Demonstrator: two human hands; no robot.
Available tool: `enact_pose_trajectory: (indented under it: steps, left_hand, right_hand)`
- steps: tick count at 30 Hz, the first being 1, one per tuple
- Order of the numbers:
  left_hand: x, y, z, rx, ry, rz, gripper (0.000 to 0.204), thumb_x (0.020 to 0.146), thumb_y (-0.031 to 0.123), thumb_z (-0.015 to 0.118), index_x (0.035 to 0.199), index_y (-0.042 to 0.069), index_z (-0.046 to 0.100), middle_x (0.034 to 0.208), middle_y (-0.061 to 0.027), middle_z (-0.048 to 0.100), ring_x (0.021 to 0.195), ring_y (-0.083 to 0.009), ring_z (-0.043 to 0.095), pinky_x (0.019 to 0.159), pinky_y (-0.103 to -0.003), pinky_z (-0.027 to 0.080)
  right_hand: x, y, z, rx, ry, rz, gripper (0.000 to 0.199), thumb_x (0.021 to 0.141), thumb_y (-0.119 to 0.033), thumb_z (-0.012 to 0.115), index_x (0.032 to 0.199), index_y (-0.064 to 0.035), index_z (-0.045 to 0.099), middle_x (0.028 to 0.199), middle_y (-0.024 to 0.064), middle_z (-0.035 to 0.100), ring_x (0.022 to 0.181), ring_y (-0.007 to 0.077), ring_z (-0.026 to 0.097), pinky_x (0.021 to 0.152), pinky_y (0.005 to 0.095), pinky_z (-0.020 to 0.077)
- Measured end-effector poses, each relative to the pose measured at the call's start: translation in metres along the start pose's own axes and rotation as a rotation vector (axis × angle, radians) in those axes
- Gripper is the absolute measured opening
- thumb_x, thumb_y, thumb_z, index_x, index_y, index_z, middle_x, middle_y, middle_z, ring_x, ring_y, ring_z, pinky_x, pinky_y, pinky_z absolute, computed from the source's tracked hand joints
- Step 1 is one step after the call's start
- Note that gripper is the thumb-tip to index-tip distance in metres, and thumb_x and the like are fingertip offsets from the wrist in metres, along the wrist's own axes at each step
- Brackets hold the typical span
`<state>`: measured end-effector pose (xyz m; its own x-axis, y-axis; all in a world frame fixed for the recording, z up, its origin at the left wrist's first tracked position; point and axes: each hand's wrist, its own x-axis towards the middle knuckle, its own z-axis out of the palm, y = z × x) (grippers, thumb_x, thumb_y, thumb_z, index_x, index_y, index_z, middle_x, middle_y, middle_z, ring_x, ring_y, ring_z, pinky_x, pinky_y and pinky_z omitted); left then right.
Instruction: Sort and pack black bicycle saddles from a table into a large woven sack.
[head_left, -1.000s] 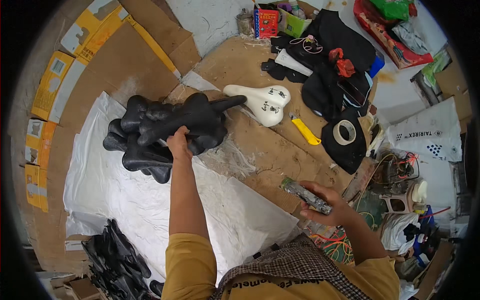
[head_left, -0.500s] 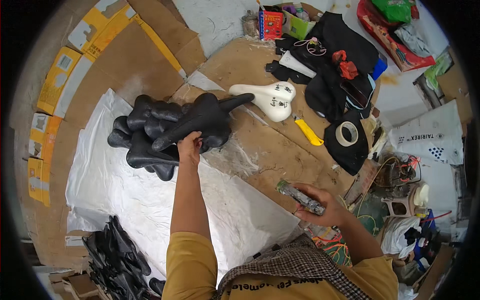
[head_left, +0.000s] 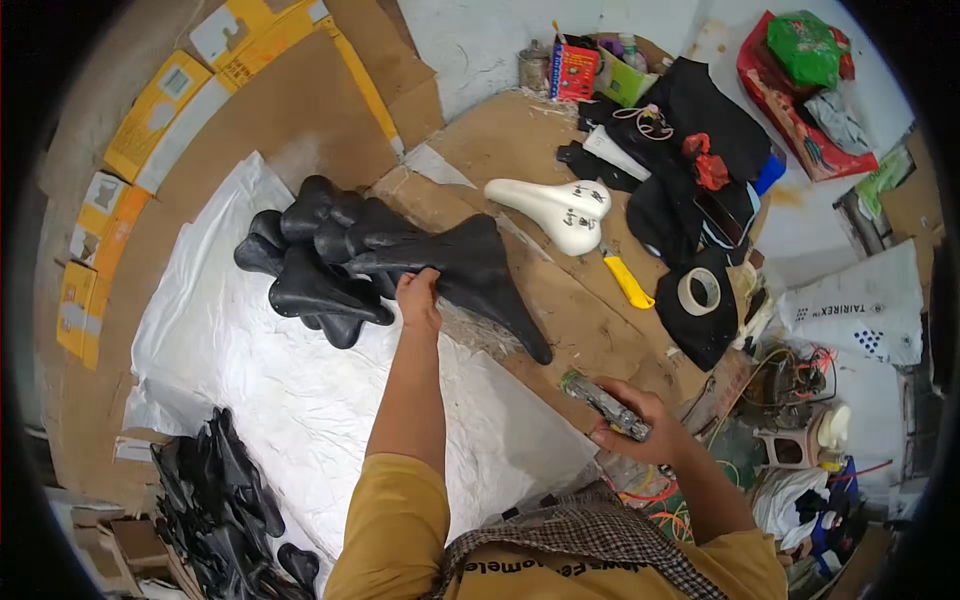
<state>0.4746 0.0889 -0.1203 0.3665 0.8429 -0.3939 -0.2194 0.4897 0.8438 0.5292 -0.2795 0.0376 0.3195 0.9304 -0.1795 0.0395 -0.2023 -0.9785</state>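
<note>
My left hand [head_left: 420,298] grips the near edge of a black bicycle saddle [head_left: 465,265], its thumb and fingers closed there. One tapered end of that saddle points down to the right, over the cardboard. Just left of it, several more black saddles [head_left: 325,290] lie in a pile. My right hand [head_left: 645,425] is closed round a short bar-like tool [head_left: 607,405], silvery and wrapped-looking with a greenish tip; its exact kind I cannot make out. Beyond the held saddle rests a white saddle [head_left: 560,215] with dark handwriting on it.
White sheeting [head_left: 240,370] covers the near left of the cardboard-topped table [head_left: 480,145]. A yellow-handled cutter [head_left: 628,282], a tape roll [head_left: 698,291] and black cloth [head_left: 705,110] lie to the right. Black limp pieces [head_left: 215,500] are heaped at lower left. Orange cords [head_left: 672,510] hang near my right arm.
My left hand has turned the held saddle: the end that pointed to the far right now points down and right, away from the pile. The whole view has shifted slightly. My right hand keeps its tool.
</note>
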Motion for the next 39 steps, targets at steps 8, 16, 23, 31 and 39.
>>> enact_pose_trajectory:
  steps: [8, 16, 23, 31, 39]
  left_hand:
    - [-0.025, 0.013, 0.015, -0.161, -0.118, -0.068, 0.019, 0.066, -0.003, 0.063, 0.072, 0.011, 0.052, 0.066, 0.0010, 0.053, 0.058, -0.0107, 0.050, 0.054, -0.024, 0.039]
    - [-0.116, 0.153, -0.088, 0.449, -0.194, 0.343, 0.031, 0.062, 0.002, 0.068, 0.092, -0.001, 0.058, 0.085, -0.0053, 0.061, 0.075, -0.0130, 0.057, 0.071, -0.025, 0.045]
    - [-0.243, 0.323, -0.352, 0.103, 1.125, 0.733, 0.054, 0.081, 0.037, 0.061, 0.122, 0.003, 0.050, 0.101, -0.0091, 0.055, 0.093, -0.0238, 0.052, 0.082, -0.036, 0.043]
    - [-0.074, 0.146, -0.271, 0.179, 0.396, 0.324, 0.039, 0.081, 0.023, 0.058, 0.116, 0.008, 0.051, 0.104, -0.0048, 0.060, 0.088, -0.0201, 0.059, 0.074, -0.032, 0.044]
    - [0.045, 0.059, -0.056, 0.187, 0.210, 0.129, 0.057, 0.068, -0.002, 0.061, 0.121, 0.004, 0.043, 0.107, -0.0101, 0.053, 0.097, -0.0238, 0.052, 0.083, -0.034, 0.042]
  right_hand:
    - [-0.006, 0.001, 0.003, -0.051, 0.020, 0.008, 0.059, 0.077, -0.004, 0.066, 0.130, -0.0038, 0.040, 0.092, 0.0012, 0.054, 0.081, 0.0068, 0.051, 0.075, 0.0224, 0.0427]
    - [-0.015, -0.012, -0.001, -0.067, 0.063, -0.013, 0.059, 0.075, -0.005, 0.067, 0.128, -0.0023, 0.042, 0.090, 0.0013, 0.056, 0.078, 0.0067, 0.052, 0.073, 0.0222, 0.0437]
    - [-0.010, -0.030, -0.025, -0.231, 0.098, -0.114, 0.057, 0.073, -0.008, 0.068, 0.125, 0.0003, 0.045, 0.084, 0.0028, 0.058, 0.076, 0.0082, 0.055, 0.070, 0.0228, 0.0452]
    - [0.016, -0.085, -0.019, -0.155, 0.118, -0.259, 0.062, 0.069, -0.014, 0.071, 0.120, 0.0067, 0.045, 0.079, 0.0029, 0.059, 0.070, 0.0084, 0.054, 0.066, 0.0239, 0.0446]
    - [0.015, -0.062, -0.043, -0.145, 0.080, -0.074, 0.060, 0.070, -0.007, 0.071, 0.124, 0.0022, 0.045, 0.081, 0.0023, 0.059, 0.072, 0.0064, 0.054, 0.066, 0.0212, 0.0447]
